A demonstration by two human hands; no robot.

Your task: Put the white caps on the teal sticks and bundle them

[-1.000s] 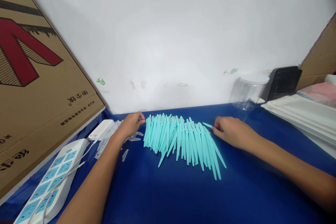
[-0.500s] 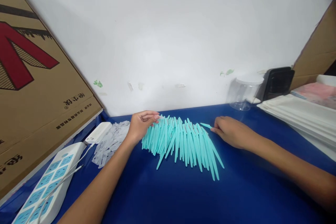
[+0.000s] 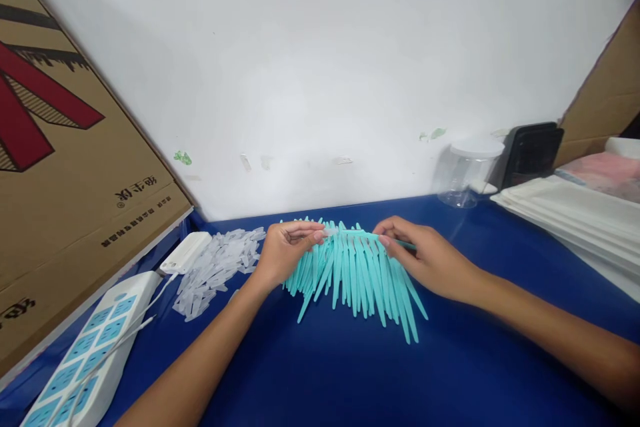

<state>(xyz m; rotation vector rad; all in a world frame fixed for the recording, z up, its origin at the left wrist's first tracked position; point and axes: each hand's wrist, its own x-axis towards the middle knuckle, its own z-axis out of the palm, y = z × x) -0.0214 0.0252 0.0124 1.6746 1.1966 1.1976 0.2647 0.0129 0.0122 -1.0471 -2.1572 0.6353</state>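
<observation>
A heap of turquoise eyebrow razors [image 3: 367, 280] lies fanned across the blue table. My right hand [image 3: 425, 253] grips one razor [image 3: 360, 235] above the heap, its narrow end pointing left. Pinched in my left hand [image 3: 287, 250] is a small translucent cap [image 3: 331, 232], held at the tip of that razor. Whether the cap sits around the tip or only touches it, I cannot tell. Left of my left wrist lies a pile of translucent caps [image 3: 217, 267].
A white power strip [image 3: 113, 347] with cables and a white box [image 3: 187, 252] are at the left, beside a large carton [image 3: 75, 200]. At the right stand a clear jar [image 3: 465, 177], a black holder [image 3: 533, 153] and stacked white sheets [image 3: 565, 213]. A white wall [image 3: 320, 80] closes the back.
My right hand has swung left with the razor, now over the heap. My left hand has moved slightly right, bringing the cap to the razor's tip.
</observation>
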